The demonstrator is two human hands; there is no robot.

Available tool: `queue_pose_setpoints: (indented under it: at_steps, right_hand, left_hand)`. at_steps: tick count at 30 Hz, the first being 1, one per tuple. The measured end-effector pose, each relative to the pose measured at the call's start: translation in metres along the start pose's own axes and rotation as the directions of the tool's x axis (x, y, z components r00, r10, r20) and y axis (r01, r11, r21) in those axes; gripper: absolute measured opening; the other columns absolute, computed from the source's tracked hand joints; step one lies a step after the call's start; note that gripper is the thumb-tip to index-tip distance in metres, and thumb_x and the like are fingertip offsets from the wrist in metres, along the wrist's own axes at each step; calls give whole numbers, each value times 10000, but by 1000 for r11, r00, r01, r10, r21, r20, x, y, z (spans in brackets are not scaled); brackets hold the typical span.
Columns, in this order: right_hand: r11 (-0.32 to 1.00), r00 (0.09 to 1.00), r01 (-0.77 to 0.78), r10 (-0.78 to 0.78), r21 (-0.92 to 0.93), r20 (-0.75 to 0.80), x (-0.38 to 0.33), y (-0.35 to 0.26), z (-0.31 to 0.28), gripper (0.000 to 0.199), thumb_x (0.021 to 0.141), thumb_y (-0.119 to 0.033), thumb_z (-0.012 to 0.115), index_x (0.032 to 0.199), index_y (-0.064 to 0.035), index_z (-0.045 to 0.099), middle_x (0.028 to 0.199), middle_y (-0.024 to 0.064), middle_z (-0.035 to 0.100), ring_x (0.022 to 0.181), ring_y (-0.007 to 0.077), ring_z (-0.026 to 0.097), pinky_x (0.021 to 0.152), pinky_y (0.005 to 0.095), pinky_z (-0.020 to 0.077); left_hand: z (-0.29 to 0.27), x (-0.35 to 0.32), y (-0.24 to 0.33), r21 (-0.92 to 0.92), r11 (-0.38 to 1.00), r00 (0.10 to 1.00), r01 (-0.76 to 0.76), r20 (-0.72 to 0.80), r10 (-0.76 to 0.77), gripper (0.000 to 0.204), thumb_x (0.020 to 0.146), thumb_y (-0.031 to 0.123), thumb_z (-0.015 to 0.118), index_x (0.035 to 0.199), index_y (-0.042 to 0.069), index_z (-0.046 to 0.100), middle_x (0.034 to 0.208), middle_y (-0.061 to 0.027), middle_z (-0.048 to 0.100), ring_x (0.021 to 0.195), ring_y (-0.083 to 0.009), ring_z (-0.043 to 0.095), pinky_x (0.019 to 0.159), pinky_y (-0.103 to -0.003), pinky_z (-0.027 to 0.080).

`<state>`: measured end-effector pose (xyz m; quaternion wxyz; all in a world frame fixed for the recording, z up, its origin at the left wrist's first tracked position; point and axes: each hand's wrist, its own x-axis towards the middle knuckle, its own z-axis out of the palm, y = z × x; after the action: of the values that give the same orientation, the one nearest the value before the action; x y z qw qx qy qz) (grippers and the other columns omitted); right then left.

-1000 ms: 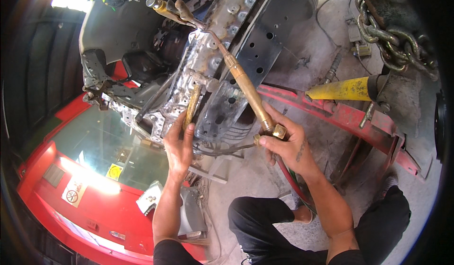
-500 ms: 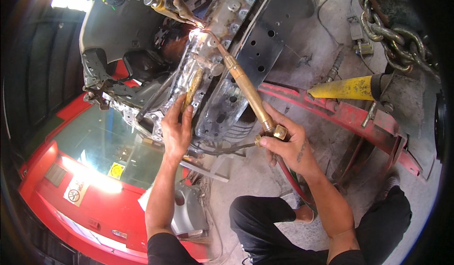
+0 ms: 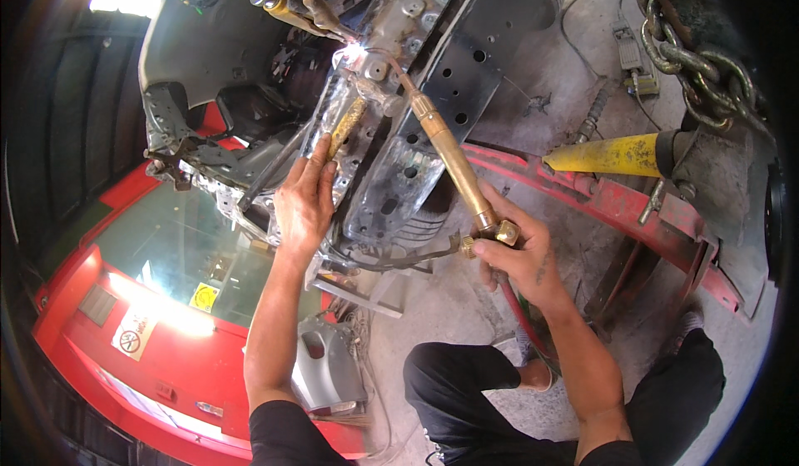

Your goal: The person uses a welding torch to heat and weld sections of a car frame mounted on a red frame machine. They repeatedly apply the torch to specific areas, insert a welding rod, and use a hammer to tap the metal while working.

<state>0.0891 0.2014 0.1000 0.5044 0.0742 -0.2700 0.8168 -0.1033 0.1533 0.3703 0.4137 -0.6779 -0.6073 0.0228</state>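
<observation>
My right hand [image 3: 523, 254] grips a brass gas torch [image 3: 454, 162] near its valve knobs, with a red hose trailing down from it. The torch's thin bent tip points up-left at a bright glowing spot [image 3: 354, 52] on a bare metal car-body rail [image 3: 409, 12]. In my left hand [image 3: 303, 204] is the yellow, worn handle of a hammer [image 3: 348, 125], closed between fingers and thumb. Its head lies over the rail just below the glow; whether it touches cannot be told. Locking pliers [image 3: 304, 15] reach in from the upper left, jaws beside the glow.
A dark perforated beam [image 3: 445, 75] runs along the rail's right side. Farther right are a red frame arm [image 3: 574, 187], a yellow cylinder [image 3: 612, 156] and a heavy chain [image 3: 678, 50]. At lower left stands a red glass-fronted structure [image 3: 166, 308], with a grey plastic part [image 3: 325, 366] beside it.
The hammer and my left hand have shifted up along the rail. My right hand and the torch body have moved slightly right, while the tip still points at the glowing spot.
</observation>
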Motion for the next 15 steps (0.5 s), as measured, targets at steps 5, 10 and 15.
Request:
queue_pose_setpoints:
  at_steps: [5, 10, 15]
  right_hand:
    - [997, 993, 37, -44, -64, -111, -6, -7, -10, 731, 895, 58, 692, 1582, -62, 475, 999, 18, 684, 706, 59, 619, 537, 231, 533]
    - [991, 980, 102, -116, -88, -164, -3, -17, -19, 737, 909, 45, 651, 1604, -64, 434, 1011, 72, 677, 652, 95, 625, 506, 246, 522]
    - [990, 980, 121, -131, -75, -148, -2, -17, -24, 752, 914, 31, 620, 1625, -48, 387, 1018, 125, 677, 621, 135, 633, 481, 272, 518]
  left_hand:
    - [10, 6, -3, 80, 994, 997, -74, 14, 73, 453, 1008, 170, 688, 1457, 204, 638, 825, -110, 604, 635, -343, 621, 585, -467, 505]
    - [11, 17, 10, 149, 975, 985, -167, 57, 160, 458, 998, 171, 697, 1451, 211, 642, 827, -111, 602, 643, -344, 628, 580, -470, 505]
    - [18, 42, -12, 209, 972, 994, -108, 36, 103, 434, 1003, 190, 682, 1435, 213, 651, 842, -123, 614, 686, -375, 646, 608, -489, 523]
